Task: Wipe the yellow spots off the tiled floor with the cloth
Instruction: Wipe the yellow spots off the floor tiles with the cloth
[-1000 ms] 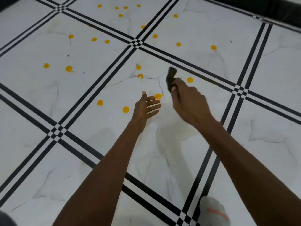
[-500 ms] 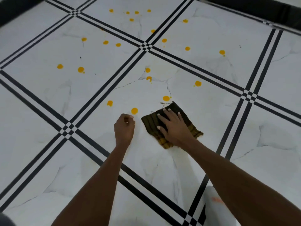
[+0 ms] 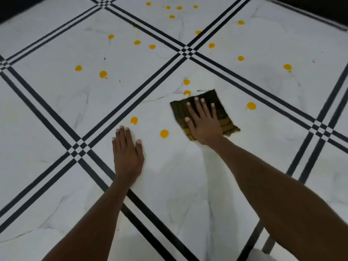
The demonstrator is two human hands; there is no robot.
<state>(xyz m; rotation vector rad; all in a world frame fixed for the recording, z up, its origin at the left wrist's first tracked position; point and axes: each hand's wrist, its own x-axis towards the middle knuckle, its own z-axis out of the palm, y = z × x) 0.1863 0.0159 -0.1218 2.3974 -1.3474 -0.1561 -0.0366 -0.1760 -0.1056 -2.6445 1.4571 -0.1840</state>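
A dark olive cloth (image 3: 218, 102) lies flat on the white tiled floor (image 3: 56, 102). My right hand (image 3: 204, 121) presses on it with straight, spread fingers. My left hand (image 3: 128, 153) rests flat on the bare tile to the left, fingers straight. Yellow spots dot the floor: one (image 3: 164, 133) between my hands, one (image 3: 134, 120) just beyond my left fingertips, one (image 3: 187, 92) touching the cloth's far left edge, one (image 3: 251, 105) to the cloth's right. Several more lie farther off.
Black triple lines cross the white tiles, meeting at a junction (image 3: 79, 148) left of my left hand and another (image 3: 187, 51) beyond the cloth. A dark border (image 3: 320, 8) runs along the far right edge of the floor.
My right hand brought the cloth down flat and slid it away from me, over the spot that lay just beyond it. My left hand uncurled and now lies flat on the tile.
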